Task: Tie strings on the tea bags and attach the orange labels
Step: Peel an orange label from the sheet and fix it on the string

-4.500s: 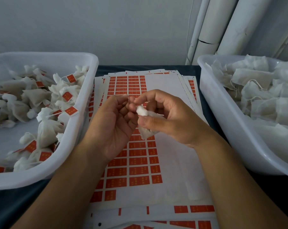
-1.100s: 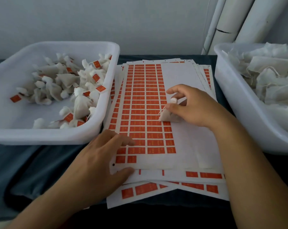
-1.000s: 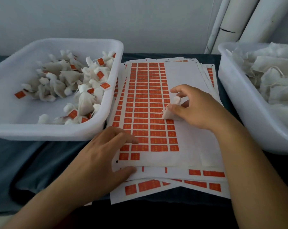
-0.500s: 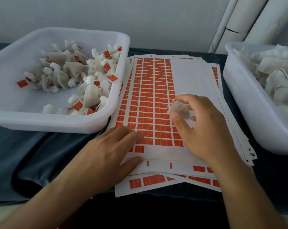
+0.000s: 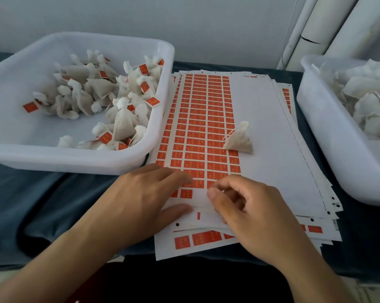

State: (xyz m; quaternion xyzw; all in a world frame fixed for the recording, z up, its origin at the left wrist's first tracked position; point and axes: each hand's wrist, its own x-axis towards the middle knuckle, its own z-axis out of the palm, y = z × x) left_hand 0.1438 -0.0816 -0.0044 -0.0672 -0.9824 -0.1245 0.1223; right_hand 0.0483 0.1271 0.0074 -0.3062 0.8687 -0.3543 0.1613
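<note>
Both my hands sit low on the label sheet: left hand flat, relaxed grip; right hand pinching at an orange label; tea bag lies loose.

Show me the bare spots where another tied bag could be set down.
Bare: the white strip of the top label sheet, right of the lone tea bag; also the left tub floor's near-left part. Crowded: the right tub, and the sheet's near end under the left hand and right hand.

The right hand no longer holds the tea bag, which now lies alone on the label sheet; the hand now picks at the sheet's near edge.
</note>
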